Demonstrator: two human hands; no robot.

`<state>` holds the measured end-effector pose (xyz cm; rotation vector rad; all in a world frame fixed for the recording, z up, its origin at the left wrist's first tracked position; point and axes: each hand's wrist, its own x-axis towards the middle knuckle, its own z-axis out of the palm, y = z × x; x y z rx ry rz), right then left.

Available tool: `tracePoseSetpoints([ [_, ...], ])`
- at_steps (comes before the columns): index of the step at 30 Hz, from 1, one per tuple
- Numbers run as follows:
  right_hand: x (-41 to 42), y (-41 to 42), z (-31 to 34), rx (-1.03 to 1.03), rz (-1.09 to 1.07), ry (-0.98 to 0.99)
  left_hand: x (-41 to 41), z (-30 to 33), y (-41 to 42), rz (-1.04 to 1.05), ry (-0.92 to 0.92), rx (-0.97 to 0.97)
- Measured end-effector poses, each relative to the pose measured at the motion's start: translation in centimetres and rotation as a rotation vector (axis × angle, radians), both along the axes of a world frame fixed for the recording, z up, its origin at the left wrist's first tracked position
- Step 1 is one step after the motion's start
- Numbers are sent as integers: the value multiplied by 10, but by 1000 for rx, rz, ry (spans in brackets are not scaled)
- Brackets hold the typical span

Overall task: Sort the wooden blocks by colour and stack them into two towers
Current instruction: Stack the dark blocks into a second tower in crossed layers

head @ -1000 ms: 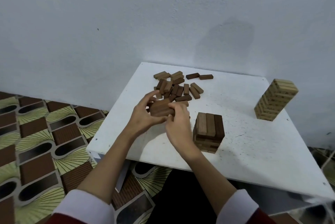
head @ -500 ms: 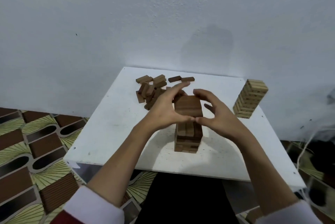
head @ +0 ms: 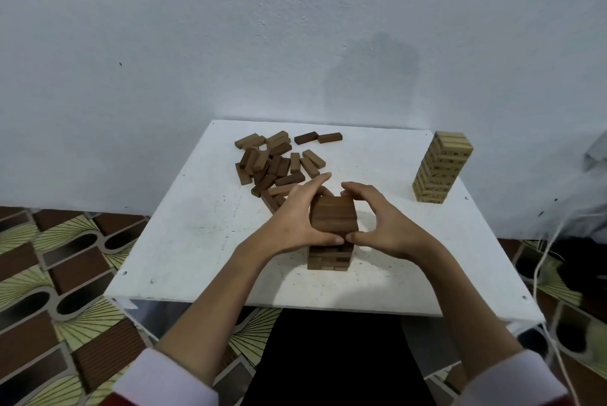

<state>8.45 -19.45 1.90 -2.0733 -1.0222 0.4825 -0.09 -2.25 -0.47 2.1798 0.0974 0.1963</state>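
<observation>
We cup the top layers of the dark-block tower point(head: 332, 234), near centre on the white table point(head: 184, 241), left hand point(head: 295, 221) and right hand point(head: 377, 225) curled around it. Uneven squeezing could skew or topple it.

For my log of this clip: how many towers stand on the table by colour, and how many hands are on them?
Dark brown tower: 1, with the left hand and right hand at its top layer.
Light tower: 1, untouched.
Heap of loose dark blocks: 1.
Hands: 2.
Total: 2 towers, 1 heap, 2 hands on the white table.
</observation>
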Motion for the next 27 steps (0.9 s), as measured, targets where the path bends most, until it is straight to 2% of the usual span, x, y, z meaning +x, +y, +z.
tracePoseSetpoints([
  [14, 5, 0, -7, 2, 14, 50, -10, -5, 8, 32, 33, -98],
  [27, 3, 5, -9, -7, -7, 20, -8, -8, 10, 29, 55, -159],
])
